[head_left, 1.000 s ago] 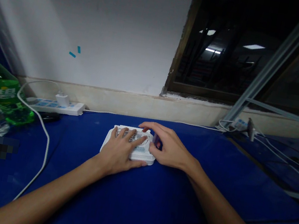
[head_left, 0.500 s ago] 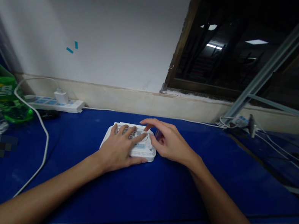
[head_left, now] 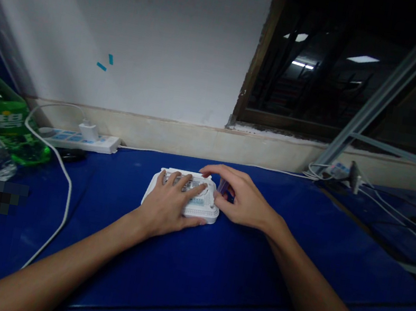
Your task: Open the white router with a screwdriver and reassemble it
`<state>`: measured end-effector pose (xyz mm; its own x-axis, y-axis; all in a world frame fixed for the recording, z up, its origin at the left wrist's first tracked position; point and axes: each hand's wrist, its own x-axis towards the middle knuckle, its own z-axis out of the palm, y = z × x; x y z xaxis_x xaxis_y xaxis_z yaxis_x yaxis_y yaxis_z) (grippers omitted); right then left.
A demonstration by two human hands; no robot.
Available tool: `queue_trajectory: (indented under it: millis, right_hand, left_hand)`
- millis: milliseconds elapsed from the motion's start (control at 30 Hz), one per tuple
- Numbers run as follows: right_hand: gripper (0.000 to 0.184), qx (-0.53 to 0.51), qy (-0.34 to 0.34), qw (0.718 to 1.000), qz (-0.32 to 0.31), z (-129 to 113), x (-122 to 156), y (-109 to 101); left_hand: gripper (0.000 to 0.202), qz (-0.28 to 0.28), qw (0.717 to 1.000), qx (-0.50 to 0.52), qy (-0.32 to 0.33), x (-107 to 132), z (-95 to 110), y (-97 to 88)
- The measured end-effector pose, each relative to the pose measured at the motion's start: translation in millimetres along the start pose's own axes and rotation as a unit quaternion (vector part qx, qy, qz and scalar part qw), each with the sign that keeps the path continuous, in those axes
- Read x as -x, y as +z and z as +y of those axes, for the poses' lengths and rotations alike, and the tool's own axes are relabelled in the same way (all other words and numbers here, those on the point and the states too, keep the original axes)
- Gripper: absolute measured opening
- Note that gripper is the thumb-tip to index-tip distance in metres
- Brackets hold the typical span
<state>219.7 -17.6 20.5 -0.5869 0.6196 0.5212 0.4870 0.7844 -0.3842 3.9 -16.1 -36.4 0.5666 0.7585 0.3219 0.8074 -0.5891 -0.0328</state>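
A white, flat plastic device (head_left: 204, 212) with rounded corners, rows of vent holes and a pale label lies on the blue table (head_left: 210, 279). Across its top, my left hand (head_left: 170, 200) rests with the fingers spread, the thumb along the near edge. At the right side of the device is my right hand (head_left: 243, 196), its fingers curled and its index finger reaching over the far right corner. Inside its curl shows a small, pale translucent piece (head_left: 222, 185); what it is I cannot make out. The hand hides most of it.
To the left stand green plastic bottles (head_left: 1, 114) and a white power strip (head_left: 85, 141) with a plugged-in adapter. A white cable (head_left: 68, 190) runs down the table's left part. A metal frame (head_left: 379, 94) rises at the right before a dark window (head_left: 308, 87).
The view has shifted slightly. My right hand has moved a little to the right, its thumb drawing away from the device's top. My left hand stays spread on the device.
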Motion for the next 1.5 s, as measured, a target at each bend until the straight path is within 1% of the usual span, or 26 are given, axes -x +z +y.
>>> queue_trajectory:
  millis: [67,100,133,233,267,300,400,433,500,567,600,633,733,767,800,900,933,967,1100,1133,1233,1300,1333,1433,1500]
  right_hand:
    - [0.038,0.008,-0.005,1.0,0.01,-0.1,-0.3,0.4]
    - [0.035,0.009,-0.006,1.0,0.015,0.1,-0.5,0.6]
    - [0.036,0.008,-0.008,1.0,0.019,0.5,-0.6,0.6]
    - [0.052,0.011,-0.01,1.0,0.013,1.8,-0.4,0.1]
    - [0.054,0.015,-0.01,1.0,0.008,2.3,-0.2,-0.1]
    - [0.051,0.019,-0.009,1.0,0.005,2.8,-0.1,-0.1]
    - [0.032,0.024,-0.013,1.0,0.014,4.3,-0.1,0.6]
    - [0.029,0.021,-0.015,0.999,0.02,4.4,-0.3,0.9]
    - [0.035,0.012,-0.019,0.999,0.023,3.7,-0.5,1.0]
    - [0.049,0.01,-0.017,1.0,0.014,2.3,-0.7,0.8]
    - [0.053,0.012,-0.015,1.0,0.01,1.9,-0.8,0.8]
    - [0.053,0.016,-0.013,1.0,0.007,1.7,-0.8,0.9]
    - [0.041,0.021,-0.008,1.0,0.008,2.7,-0.8,1.8]
    - [0.039,0.017,-0.007,1.0,0.009,3.0,-0.6,2.1]
    - [0.041,0.011,-0.006,1.0,0.009,3.1,-0.4,2.1]
    - [0.058,0.005,-0.009,1.0,0.007,2.0,0.3,1.3]
    - [0.06,0.01,-0.008,1.0,0.004,1.7,0.5,1.1]
    - [0.059,0.015,-0.006,1.0,0.002,1.5,0.6,1.0]
    - [0.038,0.013,0.003,1.0,0.005,3.2,0.3,1.6]
    - [0.038,0.006,0.002,1.0,0.006,3.4,0.3,1.6]
    - [0.054,0.0,-0.005,1.0,0.006,2.2,0.5,0.6]
    - [0.059,0.013,-0.01,1.0,0.003,1.1,0.5,0.1]
    - [0.055,0.019,-0.01,1.0,0.003,1.0,0.4,0.2]
    - [0.035,0.014,0.0,1.0,0.006,3.1,-0.3,1.9]
    - [0.029,0.006,0.004,1.0,0.01,4.8,-0.5,3.1]
  left_hand:
    - [0.081,-0.003,1.0,0.003,0.0,-0.4,0.4,-0.7]
    - [0.081,-0.004,1.0,0.003,0.001,-0.5,0.7,-1.0]
    - [0.082,-0.004,1.0,0.002,0.0,-0.6,0.8,-1.2]
    - [0.083,-0.003,1.0,0.004,0.0,-0.6,1.0,-1.1]
    - [0.083,-0.004,1.0,0.006,0.001,-0.5,0.9,-0.9]
    - [0.082,-0.005,1.0,0.007,0.001,-0.4,0.8,-0.6]
    - [0.081,-0.007,1.0,0.005,0.003,-0.3,0.5,0.1]
    - [0.081,-0.007,1.0,0.002,0.004,-0.2,0.4,0.3]
    - [0.082,-0.004,1.0,-0.001,0.004,-0.2,0.3,0.6]
    - [0.083,-0.003,1.0,-0.002,0.004,-0.2,0.2,0.6]
    - [0.083,-0.003,1.0,-0.001,0.004,-0.2,0.2,0.5]
    - [0.083,-0.003,1.0,-0.001,0.005,-0.1,0.2,0.3]
    - [0.081,-0.003,1.0,-0.001,0.006,0.0,0.4,-0.2]
    - [0.08,-0.002,1.0,-0.001,0.005,0.1,0.4,-0.2]
    - [0.08,-0.003,1.0,-0.001,0.002,0.1,0.5,-0.3]
    - [0.082,-0.008,1.0,0.002,-0.002,-0.2,0.5,0.0]
    - [0.082,-0.009,1.0,0.003,-0.002,-0.3,0.4,0.3]
    - [0.083,-0.01,1.0,0.002,0.0,-0.5,0.2,0.6]
    - [0.083,-0.009,1.0,-0.004,0.002,-0.4,-0.8,2.5]
    - [0.083,-0.008,1.0,-0.005,0.002,-0.3,-1.0,2.9]
    - [0.084,-0.004,1.0,-0.002,0.002,0.0,-1.1,3.8]
    - [0.084,-0.001,1.0,0.002,0.003,-0.1,-0.9,4.1]
    - [0.084,-0.001,1.0,0.002,0.003,-0.2,-0.8,4.2]
    - [0.083,-0.003,1.0,-0.002,0.002,-0.6,-0.4,3.7]
    - [0.084,-0.006,1.0,-0.005,0.002,-0.7,0.0,2.8]
